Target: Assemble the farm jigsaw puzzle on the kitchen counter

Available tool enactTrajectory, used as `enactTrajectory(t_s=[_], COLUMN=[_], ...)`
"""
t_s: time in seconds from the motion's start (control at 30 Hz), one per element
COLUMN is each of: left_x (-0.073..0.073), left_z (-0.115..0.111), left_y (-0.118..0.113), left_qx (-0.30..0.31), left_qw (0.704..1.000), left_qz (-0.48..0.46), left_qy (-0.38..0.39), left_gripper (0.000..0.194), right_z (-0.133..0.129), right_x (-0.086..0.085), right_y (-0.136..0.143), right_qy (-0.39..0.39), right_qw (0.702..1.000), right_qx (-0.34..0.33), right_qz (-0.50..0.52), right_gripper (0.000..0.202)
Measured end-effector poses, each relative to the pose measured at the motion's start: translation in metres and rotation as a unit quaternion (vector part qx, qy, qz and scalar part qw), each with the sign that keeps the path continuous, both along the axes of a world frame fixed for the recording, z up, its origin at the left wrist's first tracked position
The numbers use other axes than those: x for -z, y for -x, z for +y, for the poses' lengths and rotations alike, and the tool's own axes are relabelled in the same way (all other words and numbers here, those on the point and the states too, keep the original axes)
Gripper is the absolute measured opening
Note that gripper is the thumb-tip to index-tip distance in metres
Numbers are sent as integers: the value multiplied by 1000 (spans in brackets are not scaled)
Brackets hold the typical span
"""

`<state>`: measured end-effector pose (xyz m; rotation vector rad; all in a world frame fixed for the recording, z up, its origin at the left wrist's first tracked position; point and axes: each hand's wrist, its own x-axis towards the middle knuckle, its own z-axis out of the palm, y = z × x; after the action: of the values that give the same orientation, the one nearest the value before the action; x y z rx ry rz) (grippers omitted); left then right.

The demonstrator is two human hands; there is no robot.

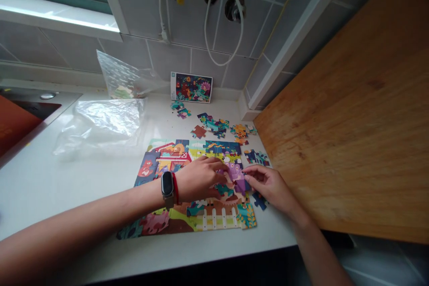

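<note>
Far left lie clear plastic bags (100,120); then the nearly finished jigsaw puzzle (187,187) on the white counter (50,178). The left hand (201,178) presses flat, fingers spread, on its middle, while the right hand (270,183) pinches a purple piece (238,178) at the right edge. Seating it looks to need alignment; loose pieces (217,125) wait behind.
</note>
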<state>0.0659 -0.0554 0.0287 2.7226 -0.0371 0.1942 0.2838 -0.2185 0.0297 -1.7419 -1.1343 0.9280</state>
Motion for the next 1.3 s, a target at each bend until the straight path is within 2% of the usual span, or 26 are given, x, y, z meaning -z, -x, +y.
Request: enactTrajectory(t_s=[0.2, 0.33, 0.5, 0.77, 1.13, 1.3], left_x=[-5, -7, -5, -4, -6, -7], left_z=[-3, -5, -3, -4, -5, -5], left_y=[0, 1, 3, 4, 3, 3], left_qx=[-17, -17, -10, -7, -6, -6], left_qw=[1000, 999, 1000, 999, 999, 999], left_qz=[13, 29, 30, 28, 27, 26], left_qy=[12, 11, -1, -28, -42, -47], left_gripper=[36, 36, 36, 30, 30, 30], right_z=[-9, -10, -14, -15, -18, -18], right_x=[9, 5, -4, -10, -22, -21], right_y=[-2, -3, -3, 1, 8, 8], right_qy=[3, -3, 20, 17, 15, -22], right_qw=[996, 994, 990, 969, 940, 914], right_qx=[-19, -28, -86, -160, -188, -210], right_qz=[-82, -102, -106, -185, -283, -346], right_gripper=[21, 18, 29, 24, 21, 23])
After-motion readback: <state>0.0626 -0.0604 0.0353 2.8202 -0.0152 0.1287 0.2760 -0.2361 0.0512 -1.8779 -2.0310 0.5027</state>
